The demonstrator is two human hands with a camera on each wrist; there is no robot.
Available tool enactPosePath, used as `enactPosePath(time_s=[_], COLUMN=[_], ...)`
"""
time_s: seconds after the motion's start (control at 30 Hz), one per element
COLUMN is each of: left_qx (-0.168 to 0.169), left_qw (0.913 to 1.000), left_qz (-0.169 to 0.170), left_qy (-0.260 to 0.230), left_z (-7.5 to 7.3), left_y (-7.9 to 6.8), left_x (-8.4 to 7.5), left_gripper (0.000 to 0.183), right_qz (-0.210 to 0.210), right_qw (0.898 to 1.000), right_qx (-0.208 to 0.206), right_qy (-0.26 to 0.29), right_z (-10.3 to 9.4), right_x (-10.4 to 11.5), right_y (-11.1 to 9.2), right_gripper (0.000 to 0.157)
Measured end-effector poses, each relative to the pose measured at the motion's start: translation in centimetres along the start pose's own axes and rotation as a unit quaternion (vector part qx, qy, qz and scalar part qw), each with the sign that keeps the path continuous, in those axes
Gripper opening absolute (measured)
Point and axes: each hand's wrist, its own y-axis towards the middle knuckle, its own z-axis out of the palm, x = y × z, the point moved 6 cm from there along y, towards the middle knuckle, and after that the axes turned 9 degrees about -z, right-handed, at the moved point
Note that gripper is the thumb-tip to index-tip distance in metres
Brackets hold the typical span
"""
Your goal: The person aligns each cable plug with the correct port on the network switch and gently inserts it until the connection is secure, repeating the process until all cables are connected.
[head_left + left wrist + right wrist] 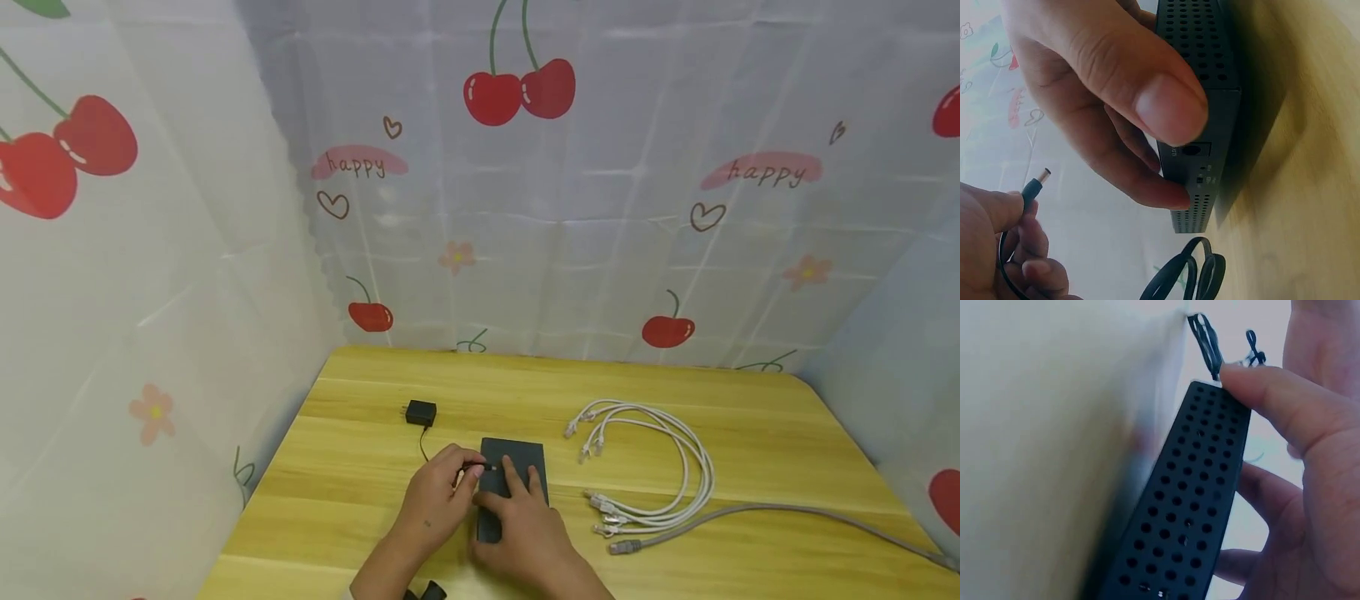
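Observation:
My left hand [437, 500] pinches the black barrel plug [1035, 187] of a power cord between thumb and fingers, its metal tip bare and pointing up at the box in the left wrist view. A flat black metal box [527, 452] with perforated sides lies under my right hand [525, 525]. Thumb and fingers of that hand grip it across its edges. In the left wrist view a round power jack [1192, 150] shows on the box's side, just below the right thumb. The plug is apart from this jack. Rows of holes fill the side [1179, 500] facing the right wrist camera.
A black power adapter [421, 412] lies behind my left hand, its thin cord running towards that hand. White network cables [705, 475] curve on the wooden table [360, 500] to the right, beside a grey network cable [795, 507]. A dark object [433, 591] shows at the front edge.

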Motion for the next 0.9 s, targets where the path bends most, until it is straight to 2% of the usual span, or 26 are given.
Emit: enactPosePath(time_s=[0.43,0.63,0.83,0.9], left_qx=[-0.003,-0.017,-0.025,-0.024], left_qw=[0.9999,0.9996,0.9987,0.9986], left_qz=[0.012,0.014,0.029,0.032], left_qy=[0.010,0.019,0.033,0.035], left_z=[0.0,0.0,0.0,0.0], left_y=[-0.1,-0.1,0.0,0.0], left_x=[0.0,0.0,0.0,0.0], left_gripper=[0.017,0.011,0.008,0.008], right_qz=[0.011,0.009,0.005,0.007], right_qw=[0.999,0.998,0.995,0.994], right_qx=[-0.018,-0.046,-0.061,-0.074], right_qy=[0.029,0.045,0.079,0.084], right_z=[-1.0,-1.8,-3.1,-3.7], right_x=[-1.1,-1.7,-2.3,-2.4], right_y=[-0.1,-0.2,-0.4,-0.4], right_gripper=[0.073,0.068,0.065,0.056])
